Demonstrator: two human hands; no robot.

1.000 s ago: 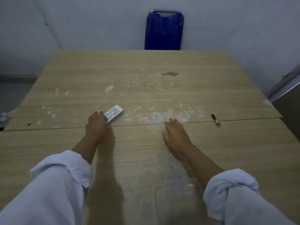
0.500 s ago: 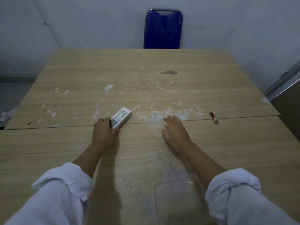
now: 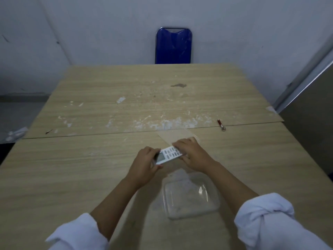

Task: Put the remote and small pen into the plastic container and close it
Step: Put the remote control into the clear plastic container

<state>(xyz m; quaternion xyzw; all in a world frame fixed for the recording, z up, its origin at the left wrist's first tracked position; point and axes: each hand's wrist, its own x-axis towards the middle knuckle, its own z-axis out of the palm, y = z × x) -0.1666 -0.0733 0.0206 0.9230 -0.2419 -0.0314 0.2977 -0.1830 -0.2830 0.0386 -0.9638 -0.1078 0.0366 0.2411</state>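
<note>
A white remote (image 3: 168, 154) with a small screen is lifted just above the table, near the middle. My left hand (image 3: 144, 168) grips its near left end. My right hand (image 3: 194, 156) has its fingers closed over the far right end. A clear plastic container (image 3: 215, 199) stands open and empty right below my hands, closer to me. Its flat transparent lid (image 3: 178, 135) lies on the table just beyond my right hand. The small red pen (image 3: 221, 124) lies far to the right, on the seam between the two tabletops.
The wooden table (image 3: 90, 177) is stained with white paint flecks around the seam. A blue chair (image 3: 173, 46) stands at the far edge against the wall. A grey panel (image 3: 310, 123) borders the right side.
My left hand has lifted the remote off the table and carried it right toward the container. My right hand has left the lid and taken the remote's other end.
</note>
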